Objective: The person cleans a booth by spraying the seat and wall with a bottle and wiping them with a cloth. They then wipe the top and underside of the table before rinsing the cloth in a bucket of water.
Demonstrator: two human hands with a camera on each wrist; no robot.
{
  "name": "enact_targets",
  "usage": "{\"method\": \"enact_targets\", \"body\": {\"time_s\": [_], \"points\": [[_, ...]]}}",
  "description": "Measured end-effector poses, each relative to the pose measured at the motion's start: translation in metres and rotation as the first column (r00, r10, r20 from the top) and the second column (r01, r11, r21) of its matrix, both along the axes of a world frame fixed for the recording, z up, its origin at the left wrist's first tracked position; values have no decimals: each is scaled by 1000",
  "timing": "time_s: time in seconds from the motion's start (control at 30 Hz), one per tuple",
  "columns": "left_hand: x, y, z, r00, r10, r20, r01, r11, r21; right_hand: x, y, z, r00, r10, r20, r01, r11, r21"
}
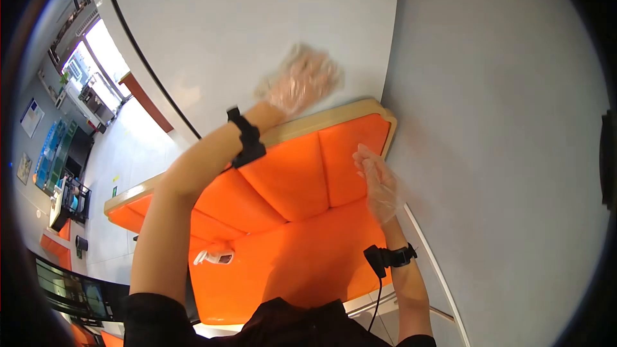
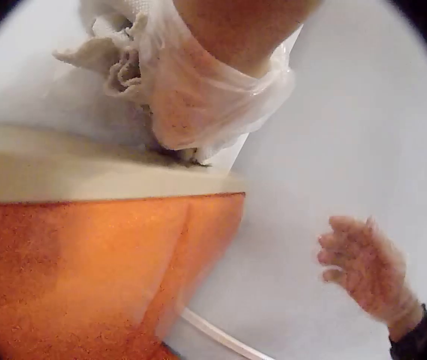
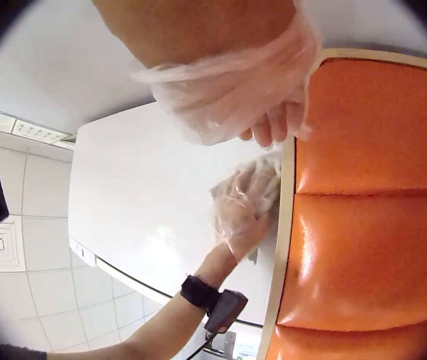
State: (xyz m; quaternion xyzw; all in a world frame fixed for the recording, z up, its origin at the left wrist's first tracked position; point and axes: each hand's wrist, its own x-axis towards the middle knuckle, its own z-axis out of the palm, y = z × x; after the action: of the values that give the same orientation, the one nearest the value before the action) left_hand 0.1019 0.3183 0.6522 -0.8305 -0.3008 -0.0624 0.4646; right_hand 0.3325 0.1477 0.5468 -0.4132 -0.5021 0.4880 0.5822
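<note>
My left hand, in a clear plastic glove, holds a bunched greyish-white cloth against the glossy white panel. It works low on the panel, just above the beige top edge of an orange padded bench. Folds of the cloth stick out beside the glove in the left wrist view. My right hand, gloved the same way, hovers in front of the backrest's right end near the grey wall. Its fingers are loosely bent with nothing in them.
A spray bottle with a white head lies on the bench seat at the left. A pale rail runs along the foot of the grey wall. Beyond the panel's dark left edge, a tiled floor leads to a bright doorway.
</note>
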Motion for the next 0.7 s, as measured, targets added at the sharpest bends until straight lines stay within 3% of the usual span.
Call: {"method": "enact_targets", "body": {"time_s": [0.03, 0.1, 0.2, 0.27, 0.33, 0.4, 0.47, 0.63, 0.7], "points": [[-9, 7, -30, 1000, 15, 5, -14, 993, -121, 2, -1, 1, 1000, -5, -3, 5, 1000, 2], [-24, -13, -38, 996, -5, -89, -7, 991, -137, 1, 1, -3, 999, 14, 48, -18, 998, 63], [-46, -14, -25, 972, -33, -234, -1, 990, -144, 14, 5, -29, 991, -15, 136, 20, 999, -35], [-50, -9, 0, 958, -35, -286, -2, 991, -130, 22, 5, -43, 997, -15, 71, 20, 998, -60], [-47, -3, 39, 995, -77, -69, 87, 985, 148, 22, 7, -47, 1000, -23, -4, 22, 996, -86], [-31, 6, 94, 993, 49, 106, -78, 955, 287, 24, 6, -42, 999, -43, -18, 42, 997, -60], [-8, 8, 143, 961, -5, 276, -102, 922, 373, 22, 11, -45, 999, -32, -21, 31, 999, -33], [44, 54, 148, 978, -34, 205, -40, 937, 346, 16, 17, -54, 998, 14, -68, -12, 1000, 25], [67, 70, 142, 985, -46, 168, -12, 943, 332, 16, 14, -52, 1000, -2, 19, 1, 999, 44]]}}
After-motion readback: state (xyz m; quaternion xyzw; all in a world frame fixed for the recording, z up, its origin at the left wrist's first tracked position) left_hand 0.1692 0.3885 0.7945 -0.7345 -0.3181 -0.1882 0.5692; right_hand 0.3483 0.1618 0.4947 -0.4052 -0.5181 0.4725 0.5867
